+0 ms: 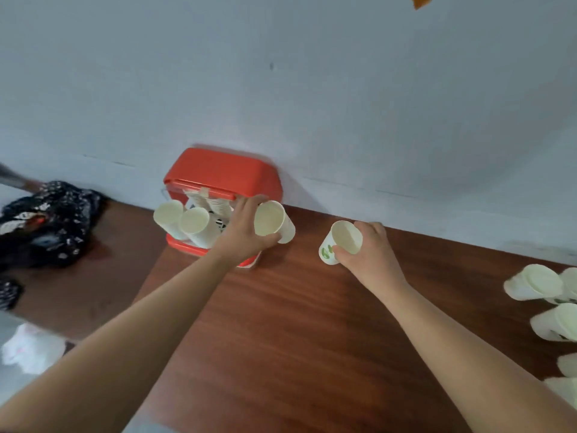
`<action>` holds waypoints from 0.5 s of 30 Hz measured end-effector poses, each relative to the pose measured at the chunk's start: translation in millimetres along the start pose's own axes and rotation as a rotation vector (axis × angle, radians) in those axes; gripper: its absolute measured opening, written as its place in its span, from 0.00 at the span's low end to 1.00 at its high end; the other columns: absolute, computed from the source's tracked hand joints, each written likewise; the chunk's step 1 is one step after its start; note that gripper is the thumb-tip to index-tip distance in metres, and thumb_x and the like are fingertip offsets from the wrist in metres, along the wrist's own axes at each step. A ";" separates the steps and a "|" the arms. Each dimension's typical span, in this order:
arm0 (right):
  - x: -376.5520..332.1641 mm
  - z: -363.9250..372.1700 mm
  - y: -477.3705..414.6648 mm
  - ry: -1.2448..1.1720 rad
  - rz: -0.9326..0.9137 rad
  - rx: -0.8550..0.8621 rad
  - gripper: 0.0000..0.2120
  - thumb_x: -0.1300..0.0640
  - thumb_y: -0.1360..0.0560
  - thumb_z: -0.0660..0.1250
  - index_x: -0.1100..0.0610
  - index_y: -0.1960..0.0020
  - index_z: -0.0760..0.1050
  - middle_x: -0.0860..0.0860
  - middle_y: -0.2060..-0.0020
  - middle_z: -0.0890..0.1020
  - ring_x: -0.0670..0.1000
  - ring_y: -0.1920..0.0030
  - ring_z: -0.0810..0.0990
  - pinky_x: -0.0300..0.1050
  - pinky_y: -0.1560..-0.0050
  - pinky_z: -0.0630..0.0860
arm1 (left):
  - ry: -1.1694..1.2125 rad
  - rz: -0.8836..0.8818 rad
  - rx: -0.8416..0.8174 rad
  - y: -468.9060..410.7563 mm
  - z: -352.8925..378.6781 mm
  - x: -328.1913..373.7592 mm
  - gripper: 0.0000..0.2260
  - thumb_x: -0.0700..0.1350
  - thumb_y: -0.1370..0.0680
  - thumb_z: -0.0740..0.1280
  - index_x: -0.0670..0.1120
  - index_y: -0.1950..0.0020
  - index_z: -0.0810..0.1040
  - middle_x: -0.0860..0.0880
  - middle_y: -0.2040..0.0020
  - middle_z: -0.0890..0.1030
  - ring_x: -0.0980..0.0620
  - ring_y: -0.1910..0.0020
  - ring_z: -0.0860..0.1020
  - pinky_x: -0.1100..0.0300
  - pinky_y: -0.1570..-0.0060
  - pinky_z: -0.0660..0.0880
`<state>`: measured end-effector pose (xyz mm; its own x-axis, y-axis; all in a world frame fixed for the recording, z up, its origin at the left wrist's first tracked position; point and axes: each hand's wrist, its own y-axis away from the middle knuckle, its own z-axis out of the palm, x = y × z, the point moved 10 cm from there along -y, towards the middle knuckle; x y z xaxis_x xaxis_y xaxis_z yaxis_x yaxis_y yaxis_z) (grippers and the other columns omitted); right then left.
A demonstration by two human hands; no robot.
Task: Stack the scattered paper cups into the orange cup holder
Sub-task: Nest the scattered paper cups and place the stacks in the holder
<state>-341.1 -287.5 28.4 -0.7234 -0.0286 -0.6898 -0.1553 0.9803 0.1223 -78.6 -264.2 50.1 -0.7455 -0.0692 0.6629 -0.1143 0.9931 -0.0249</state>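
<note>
The orange cup holder (223, 175) stands against the wall on a brown wooden table (296, 323). Two cup stacks (184, 220) lean out of its left slots, mouths toward me. My left hand (245, 232) grips a white paper cup (274, 221) at the holder's right side, mouth facing me. My right hand (371, 254) holds another paper cup with green print (342, 242), tilted, just above the table to the right of the holder. Several loose paper cups (537, 282) lie on their sides at the table's right edge.
A dark patterned cloth (46, 220) lies left of the holder. A crumpled white plastic bag (31, 351) sits at the lower left, off the table. The pale wall (312, 89) rises right behind the holder.
</note>
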 end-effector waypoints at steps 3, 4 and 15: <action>-41.2 37.4 -3.0 -0.029 -0.042 -0.032 0.31 0.48 0.30 0.75 0.56 0.31 0.70 0.49 0.39 0.70 0.51 0.42 0.76 0.47 0.40 0.75 | -0.183 -0.034 0.086 12.6 -43.3 -46.3 0.34 0.54 0.32 0.77 0.48 0.29 0.71 0.47 0.34 0.74 0.44 0.34 0.70 0.49 0.32 0.63; -51.8 48.4 -3.6 -0.033 -0.052 -0.041 0.31 0.48 0.30 0.75 0.56 0.31 0.70 0.49 0.39 0.70 0.50 0.42 0.76 0.46 0.40 0.76 | -0.245 -0.046 0.097 15.6 -51.2 -60.6 0.34 0.57 0.32 0.75 0.48 0.29 0.71 0.47 0.34 0.74 0.42 0.34 0.70 0.48 0.32 0.62; -81.1 110.3 -19.4 -0.011 -0.018 -0.049 0.31 0.48 0.29 0.75 0.57 0.30 0.70 0.49 0.39 0.70 0.51 0.43 0.77 0.41 0.46 0.73 | -0.649 0.028 -0.022 -6.7 -22.9 -122.6 0.38 0.64 0.28 0.70 0.48 0.23 0.65 0.51 0.28 0.72 0.47 0.26 0.65 0.45 0.28 0.54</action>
<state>-205.2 -282.7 3.2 -0.7127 -0.0439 -0.7001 -0.2013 0.9689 0.1442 28.6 -260.1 -13.8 -0.9941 -0.0791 0.0747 -0.0805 0.9966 -0.0161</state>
